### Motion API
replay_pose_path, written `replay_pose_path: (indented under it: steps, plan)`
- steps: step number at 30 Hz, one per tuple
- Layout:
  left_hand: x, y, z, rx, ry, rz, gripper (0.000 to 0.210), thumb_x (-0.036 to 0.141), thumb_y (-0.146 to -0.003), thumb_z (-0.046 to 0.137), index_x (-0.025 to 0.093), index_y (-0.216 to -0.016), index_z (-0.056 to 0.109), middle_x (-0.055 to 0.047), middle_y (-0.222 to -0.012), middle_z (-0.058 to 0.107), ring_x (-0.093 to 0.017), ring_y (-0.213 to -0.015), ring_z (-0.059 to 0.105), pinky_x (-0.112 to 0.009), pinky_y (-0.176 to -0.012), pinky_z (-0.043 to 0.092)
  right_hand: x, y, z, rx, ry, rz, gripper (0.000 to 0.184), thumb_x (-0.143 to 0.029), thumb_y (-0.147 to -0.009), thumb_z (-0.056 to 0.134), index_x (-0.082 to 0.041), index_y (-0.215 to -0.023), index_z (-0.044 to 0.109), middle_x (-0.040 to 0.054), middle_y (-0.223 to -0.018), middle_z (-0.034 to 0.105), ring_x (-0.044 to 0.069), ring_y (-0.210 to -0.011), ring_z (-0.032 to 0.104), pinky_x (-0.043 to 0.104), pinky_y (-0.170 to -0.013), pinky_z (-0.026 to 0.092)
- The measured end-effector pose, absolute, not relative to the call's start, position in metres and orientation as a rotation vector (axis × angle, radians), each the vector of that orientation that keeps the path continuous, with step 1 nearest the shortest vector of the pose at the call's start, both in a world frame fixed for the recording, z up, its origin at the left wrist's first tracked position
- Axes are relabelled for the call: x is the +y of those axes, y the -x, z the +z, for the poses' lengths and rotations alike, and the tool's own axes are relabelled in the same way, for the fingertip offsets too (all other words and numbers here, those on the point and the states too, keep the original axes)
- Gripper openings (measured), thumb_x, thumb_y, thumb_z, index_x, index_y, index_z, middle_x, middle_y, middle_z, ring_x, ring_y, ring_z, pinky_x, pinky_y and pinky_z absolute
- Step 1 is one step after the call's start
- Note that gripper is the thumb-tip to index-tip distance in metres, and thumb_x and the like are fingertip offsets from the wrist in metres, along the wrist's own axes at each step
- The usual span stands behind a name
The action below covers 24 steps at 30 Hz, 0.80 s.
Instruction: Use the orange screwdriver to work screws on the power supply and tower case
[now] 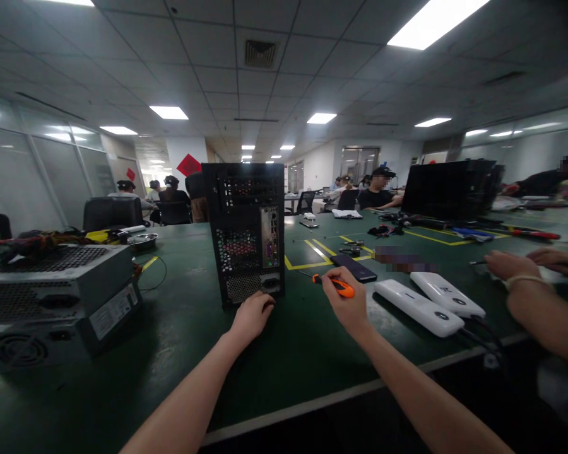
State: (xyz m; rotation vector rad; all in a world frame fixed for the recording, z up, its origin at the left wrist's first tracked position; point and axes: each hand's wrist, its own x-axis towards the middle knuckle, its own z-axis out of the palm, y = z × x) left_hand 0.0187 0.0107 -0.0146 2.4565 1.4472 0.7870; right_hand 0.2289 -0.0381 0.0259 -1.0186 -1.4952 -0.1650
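A black computer tower (246,233) stands upright on the green table with its rear ports, slots and power supply grille towards me. My left hand (254,312) is at the tower's lower rear edge, its fingers loosely bent against or just in front of the case; contact is hard to tell. Nothing shows in it. To the right of the tower, my right hand (348,299) is closed round the orange and black handle of a screwdriver (344,289). Its thin shaft points left towards the case, apart from it.
Two stacked power supplies (57,302) with cables sit at left, near a metal bowl (142,240). Right of my hand lie a dark phone (355,268) and two white power banks (419,307). A co-worker's hands (515,268) are at far right, a black monitor-like case (447,189) behind.
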Motion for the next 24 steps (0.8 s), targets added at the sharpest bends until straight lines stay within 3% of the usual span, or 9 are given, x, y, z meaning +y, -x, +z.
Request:
replay_pose_path:
  steps: [6, 10, 16, 24]
  plan:
    - [0.010, -0.064, -0.008, 1.348, -2.653, 0.618, 0.026, 0.025, -0.080, 0.036, 0.022, -0.098, 0.055, -0.006, -0.098, 0.052, -0.018, -0.087, 0.052, -0.028, -0.071, 0.039, -0.060, -0.263, 0.009, -1.414, 1.069, -0.192, 0.006, -0.023, -0.073, 0.051, -0.019, -0.070, 0.050, -0.0015, -0.064, 0.051, 0.012, -0.058, 0.048, 0.025, -0.057, 0.038]
    - [0.020, -0.103, -0.007, 1.432, -2.836, 0.460, 0.039, 0.012, -0.080, 0.030, 0.020, -0.115, 0.043, -0.011, -0.108, 0.046, -0.020, -0.082, 0.054, -0.031, -0.067, 0.041, -0.067, -0.263, 0.000, -1.390, 1.061, -0.179, 0.005, -0.022, -0.074, 0.050, -0.018, -0.071, 0.049, -0.0008, -0.065, 0.051, 0.012, -0.058, 0.048, 0.025, -0.057, 0.038]
    - [0.029, -0.120, -0.009, 1.460, -3.056, 0.252, 0.026, 0.012, -0.080, 0.030, 0.013, -0.092, 0.053, -0.010, -0.095, 0.049, -0.020, -0.076, 0.055, -0.032, -0.061, 0.042, -0.069, -0.252, 0.003, -1.548, 1.006, -0.299, 0.003, -0.017, -0.072, 0.052, -0.019, -0.071, 0.050, -0.0010, -0.066, 0.055, 0.011, -0.060, 0.050, 0.027, -0.063, 0.038]
    - [0.015, -0.082, -0.006, 1.270, -3.066, 0.390, 0.025, 0.016, -0.082, 0.031, 0.018, -0.095, 0.052, -0.006, -0.090, 0.052, -0.016, -0.079, 0.051, -0.027, -0.063, 0.040, -0.073, -0.244, 0.002, -1.515, 1.176, -0.201, 0.007, -0.024, -0.075, 0.049, -0.020, -0.069, 0.048, -0.0014, -0.064, 0.054, 0.012, -0.059, 0.050, 0.026, -0.061, 0.038]
